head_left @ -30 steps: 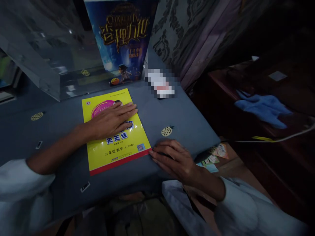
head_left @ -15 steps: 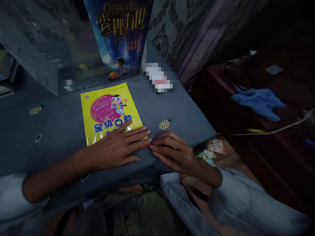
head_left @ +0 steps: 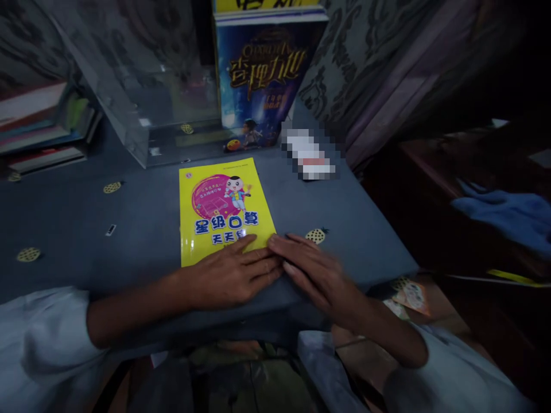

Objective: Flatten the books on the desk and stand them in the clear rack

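Note:
A yellow workbook [head_left: 228, 195] with a cartoon child and blue Chinese lettering lies closed on the blue-grey covered table [head_left: 146, 229]. Across its lower part rests my left hand [head_left: 236, 272], open and flat, with the fingers pointing right and covering the bottom of the cover. My right hand [head_left: 316, 272] is at the workbook's lower right corner, its fingers stretched out and meeting the left fingertips. Nothing shows in either hand. The corner itself is hidden under the fingers.
Behind the workbook stands a dark blue book [head_left: 262, 86] beside a clear plastic holder [head_left: 146, 137]. A pixelated item [head_left: 310, 155] lies to its right. A book stack [head_left: 43, 126] sits far left. Blue cloth [head_left: 508, 221] lies at right, and colourful cards [head_left: 411, 298] are below the table edge.
The view has swung, so everything sits further right. My right hand has gone from pinching at the workbook's corner to lying with stretched fingers there. The red bit at the corner no longer shows.

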The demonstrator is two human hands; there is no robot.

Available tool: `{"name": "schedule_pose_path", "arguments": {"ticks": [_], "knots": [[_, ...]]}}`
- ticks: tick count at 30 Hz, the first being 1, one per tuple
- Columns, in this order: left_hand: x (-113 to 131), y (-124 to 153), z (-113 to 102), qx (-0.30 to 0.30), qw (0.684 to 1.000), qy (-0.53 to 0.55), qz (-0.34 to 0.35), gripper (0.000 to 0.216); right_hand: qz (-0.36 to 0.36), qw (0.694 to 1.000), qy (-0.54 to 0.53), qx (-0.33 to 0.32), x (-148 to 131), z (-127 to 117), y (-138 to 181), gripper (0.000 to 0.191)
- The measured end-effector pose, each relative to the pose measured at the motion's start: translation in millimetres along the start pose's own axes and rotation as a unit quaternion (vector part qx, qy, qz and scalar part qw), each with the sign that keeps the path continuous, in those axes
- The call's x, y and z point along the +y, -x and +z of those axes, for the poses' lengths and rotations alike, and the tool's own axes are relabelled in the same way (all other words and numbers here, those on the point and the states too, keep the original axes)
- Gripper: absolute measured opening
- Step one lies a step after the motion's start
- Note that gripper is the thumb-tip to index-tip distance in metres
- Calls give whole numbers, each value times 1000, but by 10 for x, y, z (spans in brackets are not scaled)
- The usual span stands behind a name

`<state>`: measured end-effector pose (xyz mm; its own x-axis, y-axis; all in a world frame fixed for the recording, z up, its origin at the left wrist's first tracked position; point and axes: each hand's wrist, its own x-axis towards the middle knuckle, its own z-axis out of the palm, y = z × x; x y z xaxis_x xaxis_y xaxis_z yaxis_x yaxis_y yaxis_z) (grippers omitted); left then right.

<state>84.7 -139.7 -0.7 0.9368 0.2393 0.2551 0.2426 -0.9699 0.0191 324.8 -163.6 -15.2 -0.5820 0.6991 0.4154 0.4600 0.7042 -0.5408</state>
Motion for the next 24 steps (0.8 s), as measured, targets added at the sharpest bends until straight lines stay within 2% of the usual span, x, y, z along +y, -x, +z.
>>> {"name": "schedule_pose_path", "arguments": {"ticks": [6,13,17,20,24], "knots": [[129,218,-76,5,1000,-1,-31,36,-54,996,65,-18,61,56,57,51],[263,800,-344,-40,993,25,-113,43,-59,994,80,-37,83,47,56,51],[351,1115,-432,-8,986,5,-167,43,-56,995,75,-40,71,21,57,55],[407,1218,-427,20,978,9,-207,43,-64,994,72,-45,74,3,58,54],[359,1204,-377,8,966,28,-256,54,-78,993,80,-43,114,9,71,52]]}}
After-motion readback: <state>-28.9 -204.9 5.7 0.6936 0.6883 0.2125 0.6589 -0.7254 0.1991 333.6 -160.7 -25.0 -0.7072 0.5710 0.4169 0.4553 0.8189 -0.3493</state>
